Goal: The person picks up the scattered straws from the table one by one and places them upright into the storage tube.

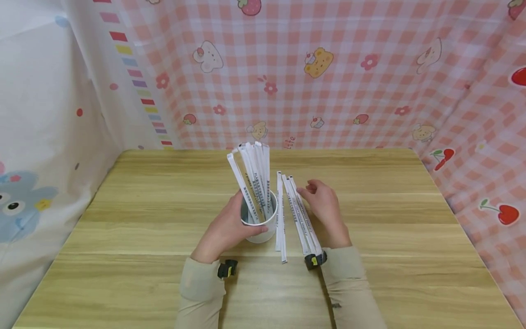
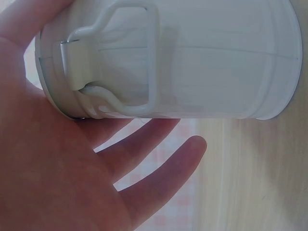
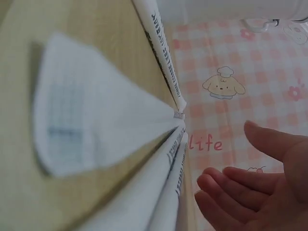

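A small white metal bucket (image 1: pixel 261 235), with a wire loop (image 2: pixel 153 57) on its side, stands on the table holding several paper-wrapped drinking straws (image 1: pixel 258 171). My left hand (image 1: pixel 227 224) grips the bucket near its rim, the thumb across the near side. To the right of the bucket lie more wrapped straws (image 1: pixel 299 214), lengthwise on the table in two loose groups. My right hand (image 1: pixel 324 203) hovers beside their far ends, its fingers loosely bent and nothing held. In the right wrist view a gap shows between this hand and the straws (image 3: pixel 110 115).
The wood-grain table (image 1: pixel 135 219) is bounded at the back by a pink checked cloth (image 1: pixel 349 100). A white printed cloth (image 1: pixel 37 114) hangs at the left, and the checked cloth continues along the right. Black wrist cameras (image 1: pixel 228 268) sit on both forearms.
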Demonstrator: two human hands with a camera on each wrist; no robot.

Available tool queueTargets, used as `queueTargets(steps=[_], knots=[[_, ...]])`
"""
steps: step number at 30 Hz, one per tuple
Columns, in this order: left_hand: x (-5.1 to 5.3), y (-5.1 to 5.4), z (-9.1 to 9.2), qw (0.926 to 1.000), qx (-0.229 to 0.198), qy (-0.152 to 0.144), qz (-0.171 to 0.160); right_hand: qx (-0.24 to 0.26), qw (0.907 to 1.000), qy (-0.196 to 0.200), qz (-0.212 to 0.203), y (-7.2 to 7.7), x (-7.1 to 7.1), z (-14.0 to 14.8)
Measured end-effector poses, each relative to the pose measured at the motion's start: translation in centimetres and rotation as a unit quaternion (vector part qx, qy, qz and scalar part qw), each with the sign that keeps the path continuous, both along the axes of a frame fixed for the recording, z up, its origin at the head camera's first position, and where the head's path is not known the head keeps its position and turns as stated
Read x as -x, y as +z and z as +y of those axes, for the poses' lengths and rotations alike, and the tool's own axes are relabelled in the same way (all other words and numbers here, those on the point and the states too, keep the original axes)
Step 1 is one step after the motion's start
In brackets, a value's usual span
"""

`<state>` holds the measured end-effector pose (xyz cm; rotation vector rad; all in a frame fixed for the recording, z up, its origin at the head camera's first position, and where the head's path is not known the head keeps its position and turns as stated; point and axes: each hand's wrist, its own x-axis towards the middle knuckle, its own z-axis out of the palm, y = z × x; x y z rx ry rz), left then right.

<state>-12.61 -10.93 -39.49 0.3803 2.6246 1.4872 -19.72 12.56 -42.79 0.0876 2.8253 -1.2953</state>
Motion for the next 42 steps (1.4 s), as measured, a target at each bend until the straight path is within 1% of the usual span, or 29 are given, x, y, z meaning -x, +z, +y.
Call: queueTargets(steps=[7, 11, 14, 19, 24, 27, 31, 37, 42], knots=[[0.1, 0.0, 0.1, 1.0000, -0.003, -0.002, 0.003, -0.014, 0.9996, 0.000, -0.026, -1.1, 0.1, 0.2], [0.0, -0.1, 0.1, 1.0000, 0.001, 0.002, 0.000, -0.039, 0.9989, 0.008, -0.024, -1.7, 0.1, 0.2], [0.0, -0.1, 0.1, 1.0000, 0.006, 0.005, -0.003, -0.054, 0.9982, 0.004, -0.026, -2.0, 0.0, 0.0], [0.0, 0.0, 0.0, 1.0000, 0.004, 0.005, -0.006, -0.084, 0.9958, -0.009, -0.035, -2.1, 0.0, -0.3], [0.0, -0.1, 0.0, 1.0000, 0.001, 0.001, -0.003, -0.126, 0.9917, -0.009, -0.024, -2.0, -0.2, -0.4], [0.0, -0.1, 0.0, 1.0000, 0.005, 0.002, -0.002, -0.136, 0.9904, -0.012, -0.020, -1.8, -0.3, -0.4], [0.0, 0.0, 0.1, 0.9999, 0.010, 0.004, 0.002, -0.120, 0.9921, -0.022, -0.030, -1.6, -0.3, -0.3], [-0.1, 0.1, 0.1, 0.9999, 0.016, 0.004, 0.003, -0.083, 0.9949, -0.023, -0.052, -1.6, -0.3, 0.2], [-0.1, 0.0, 0.0, 0.9997, 0.023, 0.007, 0.002, -0.061, 0.9970, -0.023, -0.041, -1.5, -0.2, 0.5]])
